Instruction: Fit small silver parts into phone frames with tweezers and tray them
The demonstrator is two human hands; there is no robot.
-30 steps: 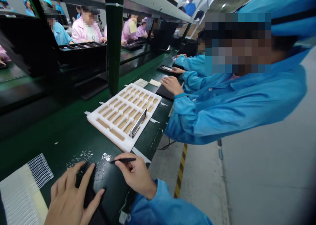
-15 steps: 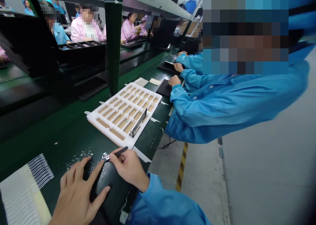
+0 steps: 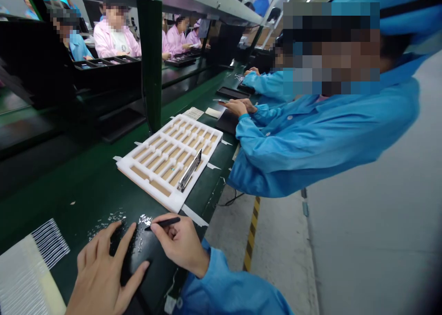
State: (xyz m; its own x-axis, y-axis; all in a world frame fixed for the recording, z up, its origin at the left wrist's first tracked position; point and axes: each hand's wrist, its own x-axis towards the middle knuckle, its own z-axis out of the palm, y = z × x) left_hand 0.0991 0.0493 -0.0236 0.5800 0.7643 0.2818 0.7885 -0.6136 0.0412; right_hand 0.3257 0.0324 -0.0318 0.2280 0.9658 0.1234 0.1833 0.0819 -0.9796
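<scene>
My left hand [image 3: 105, 269] rests on the dark green bench with its fingers spread, the fingertips beside a scatter of tiny clear pieces [image 3: 109, 219]. My right hand [image 3: 183, 243] pinches slim black tweezers [image 3: 167, 222] like a pen. Their tip points down at another cluster of shiny pieces [image 3: 143, 223] just right of my left index finger. Whether the tip grips a piece is too small to tell. Beyond my hands lies a white foam tray [image 3: 133, 176] with rows of slots. One thin metal-edged part [image 3: 189, 171] stands on edge in its near right side.
Sheets with white strips [image 3: 51, 243] lie to the left of my left hand. A co-worker in a blue sleeve [image 3: 276, 142] sits at the right, holding a flat part over a dark mat [image 3: 228, 121]. A green post [image 3: 151, 61] rises behind the tray.
My right hand and the tweezers have drawn slightly away from my left index fingertip. The co-worker's hands have come up with a flat part. The whole view has shifted a little.
</scene>
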